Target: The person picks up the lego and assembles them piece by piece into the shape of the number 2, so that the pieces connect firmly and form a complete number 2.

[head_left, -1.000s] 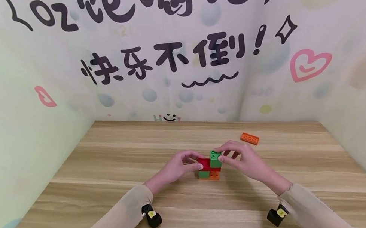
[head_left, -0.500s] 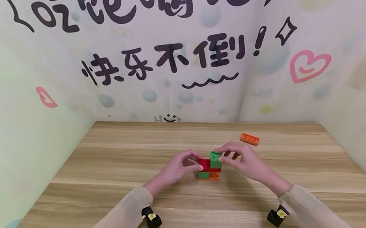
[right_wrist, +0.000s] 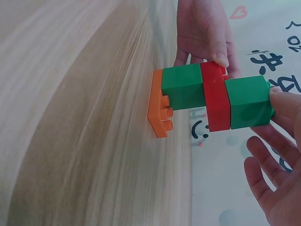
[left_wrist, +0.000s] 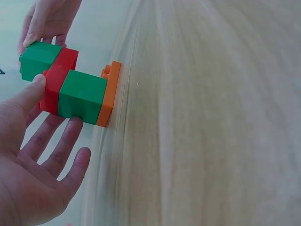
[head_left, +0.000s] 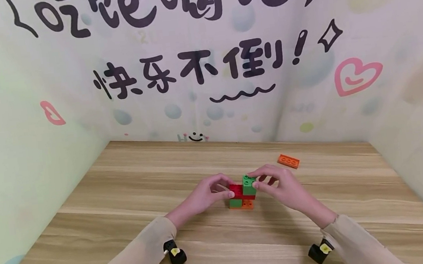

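A small stack of toy building bricks stands on the wooden table. Its base is an orange plate [head_left: 248, 204], with a green brick [right_wrist: 184, 86] on one end. A flat red brick [right_wrist: 215, 101] lies over that and overhangs sideways, carrying a second green brick [head_left: 248, 186] on its other end. My left hand [head_left: 206, 192] pinches the red brick from the left, thumb [left_wrist: 34, 92] in front. From the right, my right hand [head_left: 282, 185] pinches the upper green brick between thumb and fingers. In the left wrist view the lower fingers of my left hand are spread beneath the bricks.
Another orange plate [head_left: 288, 161] lies on the table [head_left: 153, 169] behind the right hand. A wall sheet [head_left: 194, 116] with black lettering borders the table's back edge. Black wrist cameras [head_left: 176, 254] hang below both sleeves.
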`<state>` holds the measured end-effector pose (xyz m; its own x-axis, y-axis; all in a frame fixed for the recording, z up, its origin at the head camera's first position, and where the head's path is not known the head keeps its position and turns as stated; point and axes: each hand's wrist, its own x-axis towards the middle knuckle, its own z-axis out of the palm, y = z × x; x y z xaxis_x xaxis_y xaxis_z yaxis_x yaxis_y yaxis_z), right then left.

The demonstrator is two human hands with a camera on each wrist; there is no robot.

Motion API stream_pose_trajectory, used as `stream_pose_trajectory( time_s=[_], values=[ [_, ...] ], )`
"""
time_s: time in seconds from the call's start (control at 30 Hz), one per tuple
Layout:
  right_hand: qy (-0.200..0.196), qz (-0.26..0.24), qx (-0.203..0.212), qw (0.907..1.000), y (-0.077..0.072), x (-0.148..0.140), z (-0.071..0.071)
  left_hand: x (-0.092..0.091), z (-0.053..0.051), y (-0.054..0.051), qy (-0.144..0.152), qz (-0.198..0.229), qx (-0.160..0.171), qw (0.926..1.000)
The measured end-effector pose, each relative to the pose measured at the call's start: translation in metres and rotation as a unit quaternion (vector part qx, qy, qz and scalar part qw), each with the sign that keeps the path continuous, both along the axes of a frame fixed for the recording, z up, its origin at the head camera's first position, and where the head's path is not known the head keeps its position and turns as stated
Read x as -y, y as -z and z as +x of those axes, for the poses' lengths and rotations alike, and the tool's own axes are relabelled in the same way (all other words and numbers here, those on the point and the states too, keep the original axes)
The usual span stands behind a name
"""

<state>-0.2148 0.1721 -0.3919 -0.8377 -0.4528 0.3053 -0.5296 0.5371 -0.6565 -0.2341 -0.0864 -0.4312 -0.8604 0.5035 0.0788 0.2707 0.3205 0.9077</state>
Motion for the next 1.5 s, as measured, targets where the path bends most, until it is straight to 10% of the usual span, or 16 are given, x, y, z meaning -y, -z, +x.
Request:
stream_pose_trajectory(
  time_s=[1.5],
  values=[
    [0.008, -0.006, -0.045, 0.999, 0.001, -0.012, -0.012, -0.001, 0.001, 0.001, 0.001, 0.009, 0.004, 1.0]
  ],
)
